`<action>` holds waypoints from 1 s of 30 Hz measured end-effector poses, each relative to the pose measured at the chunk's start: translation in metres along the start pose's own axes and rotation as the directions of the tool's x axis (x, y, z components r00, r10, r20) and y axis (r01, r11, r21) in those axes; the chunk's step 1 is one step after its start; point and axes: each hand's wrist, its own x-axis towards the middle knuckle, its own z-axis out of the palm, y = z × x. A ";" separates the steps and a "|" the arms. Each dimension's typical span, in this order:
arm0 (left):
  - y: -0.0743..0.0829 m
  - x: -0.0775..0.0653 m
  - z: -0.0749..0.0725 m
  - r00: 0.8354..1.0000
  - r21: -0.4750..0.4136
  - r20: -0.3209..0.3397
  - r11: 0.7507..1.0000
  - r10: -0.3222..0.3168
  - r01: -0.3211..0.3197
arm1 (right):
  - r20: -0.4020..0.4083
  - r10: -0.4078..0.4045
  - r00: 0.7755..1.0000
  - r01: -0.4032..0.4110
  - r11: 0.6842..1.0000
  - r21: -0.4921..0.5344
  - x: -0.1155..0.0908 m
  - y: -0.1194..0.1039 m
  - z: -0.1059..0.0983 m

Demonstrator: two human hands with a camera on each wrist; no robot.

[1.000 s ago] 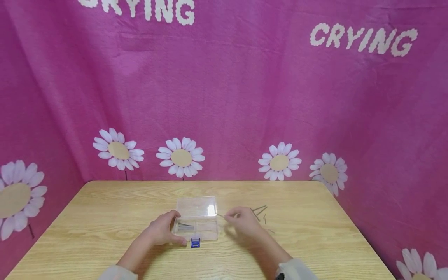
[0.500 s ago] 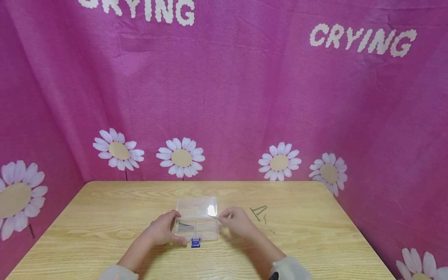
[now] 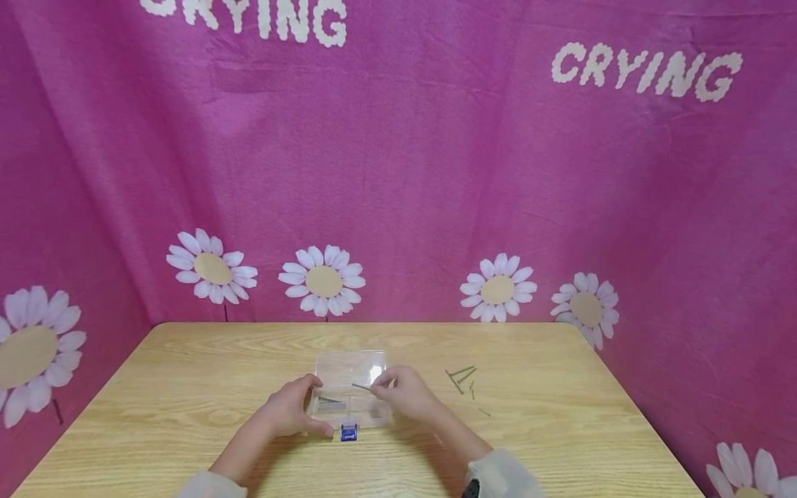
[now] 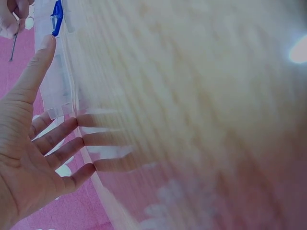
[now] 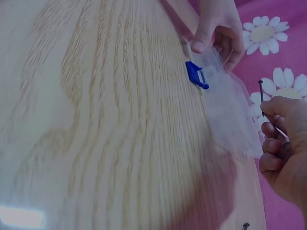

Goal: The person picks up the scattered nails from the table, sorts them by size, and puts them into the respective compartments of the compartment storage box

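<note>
One desk (image 3: 554, 422): side edges well apart from the open, transparent box (image 3: 349, 398)
Nail (image 5: 261, 93): thin, dark, pinched by the right hand (image 3: 405, 393)
Left hand (image 3: 289, 408): spread against the box

Table (image 3: 535, 387) with pale, wood-grained top and rounded far corners, enclosed by magenta cloth (image 3: 411, 166) hanging in soft folds behind it and along its left and right sides. High above the table, white lettering (image 3: 649, 72) reads "CRYING"; a second, left-hand word (image 3: 291, 21) is cropped by the upper frame edge. Four white daisies with cream centres line the table's far edge, the rightmost daisy (image 3: 585, 309) by its far right corner. A larger daisy (image 3: 26, 356) lies left of the table. Bright glare (image 5: 21, 217) marks the table's glossy surface.
</note>
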 end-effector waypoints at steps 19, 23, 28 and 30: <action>-0.001 0.000 0.000 1.000 -0.023 0.007 1.000 -0.018 0.018 | 0.003 0.006 1.000 -0.006 1.000 -0.019 0.021 -0.021 0.024; 0.001 -0.001 -0.002 1.000 -0.021 0.008 1.000 -0.011 0.011 | 0.006 -0.005 1.000 0.005 1.000 -0.021 0.026 -0.024 0.031; 0.001 -0.001 -0.002 1.000 -0.020 0.014 1.000 -0.010 0.010 | 0.032 0.018 0.999 -0.018 1.000 -0.009 0.026 -0.025 0.036; 0.001 -0.001 -0.002 1.000 -0.021 0.013 1.000 -0.012 0.012 | 0.032 0.021 0.999 -0.021 1.000 -0.007 0.026 -0.024 0.037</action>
